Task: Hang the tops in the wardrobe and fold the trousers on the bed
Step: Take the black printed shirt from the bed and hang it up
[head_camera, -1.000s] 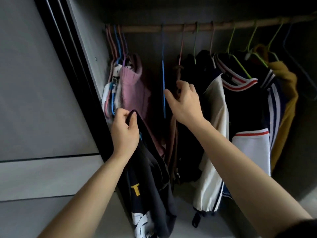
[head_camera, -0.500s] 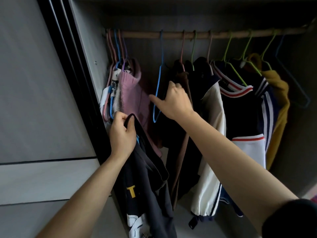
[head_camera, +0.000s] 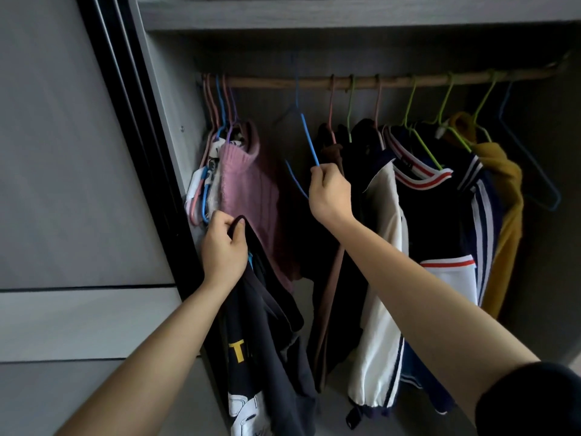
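A rail [head_camera: 361, 82] ran under the wardrobe shelf [head_camera: 345, 14], right of the sliding door [head_camera: 78, 184]. A knitted top [head_camera: 248, 184] hung at the rail's left end, jackets [head_camera: 434, 215] toward its right. Between them the right grip [head_camera: 330, 193] held an empty hanger [head_camera: 309, 143]. The left grip [head_camera: 224, 247] held a T-shirt [head_camera: 261, 341] before the knitted top.
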A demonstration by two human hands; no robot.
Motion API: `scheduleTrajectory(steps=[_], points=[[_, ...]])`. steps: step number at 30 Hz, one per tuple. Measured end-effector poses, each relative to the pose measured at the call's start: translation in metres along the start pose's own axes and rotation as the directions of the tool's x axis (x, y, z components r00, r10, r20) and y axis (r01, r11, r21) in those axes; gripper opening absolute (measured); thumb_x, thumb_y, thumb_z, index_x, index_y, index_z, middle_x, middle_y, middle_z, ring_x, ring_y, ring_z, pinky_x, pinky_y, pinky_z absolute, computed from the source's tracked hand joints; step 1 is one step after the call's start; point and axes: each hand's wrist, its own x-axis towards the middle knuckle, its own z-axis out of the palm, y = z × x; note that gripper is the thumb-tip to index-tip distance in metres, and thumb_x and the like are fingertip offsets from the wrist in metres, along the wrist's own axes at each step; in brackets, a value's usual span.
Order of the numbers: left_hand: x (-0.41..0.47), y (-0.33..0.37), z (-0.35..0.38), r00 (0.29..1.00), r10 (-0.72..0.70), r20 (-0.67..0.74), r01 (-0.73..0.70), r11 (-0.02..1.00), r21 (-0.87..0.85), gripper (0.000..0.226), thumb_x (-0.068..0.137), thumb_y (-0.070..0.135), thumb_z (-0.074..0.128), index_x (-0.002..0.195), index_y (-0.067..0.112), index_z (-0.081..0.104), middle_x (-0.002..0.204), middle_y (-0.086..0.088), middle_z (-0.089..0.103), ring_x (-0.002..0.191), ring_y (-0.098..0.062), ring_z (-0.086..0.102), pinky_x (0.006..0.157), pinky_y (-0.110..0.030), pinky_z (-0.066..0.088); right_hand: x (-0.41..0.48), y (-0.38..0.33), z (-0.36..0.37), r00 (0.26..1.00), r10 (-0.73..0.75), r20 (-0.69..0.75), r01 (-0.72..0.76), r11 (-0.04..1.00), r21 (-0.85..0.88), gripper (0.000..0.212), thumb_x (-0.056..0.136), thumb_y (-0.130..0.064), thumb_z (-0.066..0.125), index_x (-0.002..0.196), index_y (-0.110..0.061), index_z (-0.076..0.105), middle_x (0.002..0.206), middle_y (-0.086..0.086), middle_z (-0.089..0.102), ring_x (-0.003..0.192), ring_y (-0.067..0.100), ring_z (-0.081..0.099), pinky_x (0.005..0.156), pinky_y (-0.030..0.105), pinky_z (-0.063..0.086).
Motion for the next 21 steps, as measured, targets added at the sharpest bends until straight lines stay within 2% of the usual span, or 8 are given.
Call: scheduleTrajectory(steps=[3,6,11,13,15,17,19,21], points=[[-0.002,0.000,0.001,1.000,-0.001,-0.002,0.001,1.000,0.016,0.017,0.096,0.016,0.062,0.085,0.006,0.052,0.067,0.008,0.051,0.058,0.002,0.052,0.054,-0.018,0.033,-0.013,0.006,-0.007,0.999,-0.037,0.004,0.037,0.995,0.095,0.027,0.105,-0.033,0.043,0.110,-0.012,0.059,0.088,-0.002,0.063,0.084,0.016,0.061,0.073,0.032,0.045],[-0.002,-0.001,0.002,1.000,-0.010,-0.001,0.010,1.000,0.014,0.014,0.096,0.018,0.061,0.090,0.008,0.054,0.078,0.005,0.059,0.065,-0.001,0.054,0.062,-0.022,0.038,-0.043,0.031,-0.011,0.998,-0.056,-0.010,0.057,0.981,0.188,0.022,0.105,-0.032,0.045,0.100,-0.016,0.059,0.071,-0.009,0.059,0.062,-0.001,0.055,0.057,0.017,0.043],[-0.004,0.001,0.010,0.993,-0.044,0.111,0.044,0.999,-0.004,0.025,0.098,0.022,0.057,0.122,0.017,0.049,0.098,0.008,0.059,0.083,0.006,0.058,0.070,-0.013,0.036,-0.096,0.096,-0.026,0.997,-0.066,0.039,0.059,0.985,0.162,0.032,0.102,-0.049,0.042,0.084,-0.024,0.051,0.057,-0.015,0.051,0.050,0.000,0.043,0.048,0.017,0.036],[-0.004,0.004,0.016,0.982,-0.030,0.185,0.033,0.999,-0.014,0.044,0.100,0.023,0.055,0.141,0.024,0.039,0.120,-0.002,0.061,0.110,-0.007,0.059,0.081,-0.010,0.038,-0.109,0.120,-0.039,0.997,-0.065,0.036,0.061,0.993,0.103,0.037,0.098,-0.060,0.042,0.075,-0.031,0.044,0.055,-0.014,0.046,0.049,0.002,0.040,0.046,0.017,0.033],[0.000,0.008,0.023,0.974,-0.003,0.227,0.004,1.000,-0.008,0.057,0.100,0.024,0.053,0.149,0.033,0.027,0.135,-0.010,0.058,0.120,-0.022,0.059,0.090,-0.024,0.045,-0.119,0.141,-0.056,0.997,-0.058,0.041,0.056,0.997,0.054,0.042,0.097,-0.062,0.042,0.067,-0.033,0.036,0.051,-0.014,0.038,0.046,0.004,0.035,0.043,0.018,0.028],[0.003,0.011,0.030,0.966,0.045,0.253,-0.055,0.998,0.031,0.069,0.099,0.024,0.053,0.152,0.043,0.014,0.111,-0.021,0.068,0.099,-0.033,0.066,0.082,-0.036,0.052,-0.127,0.160,-0.073,0.996,-0.063,0.058,0.063,0.998,0.010,0.050,0.097,-0.063,0.043,0.065,-0.027,0.029,0.049,-0.012,0.030,0.045,0.005,0.028,0.042,0.025,0.025],[0.004,0.015,0.038,0.948,0.092,0.303,-0.129,0.986,0.104,0.075,0.098,0.026,0.054,0.151,0.050,0.006,0.079,-0.018,0.067,0.069,-0.033,0.063,0.068,-0.044,0.055,-0.133,0.174,-0.090,0.994,-0.076,0.077,0.081,0.994,-0.068,0.056,0.097,-0.063,0.042,0.065,-0.020,0.028,0.048,-0.009,0.028,0.045,0.007,0.027,0.043,0.028,0.027],[0.002,0.019,0.048,0.918,0.159,0.364,-0.210,0.972,0.105,0.068,0.099,0.024,0.055,0.152,0.047,0.019,0.084,-0.014,0.070,0.070,-0.033,0.065,0.068,-0.045,0.053,-0.136,0.179,-0.105,0.989,-0.099,0.110,0.113,0.984,-0.135,0.055,0.098,-0.060,0.043,0.063,-0.018,0.031,0.047,-0.008,0.031,0.044,0.008,0.030,0.043,0.025,0.027]])
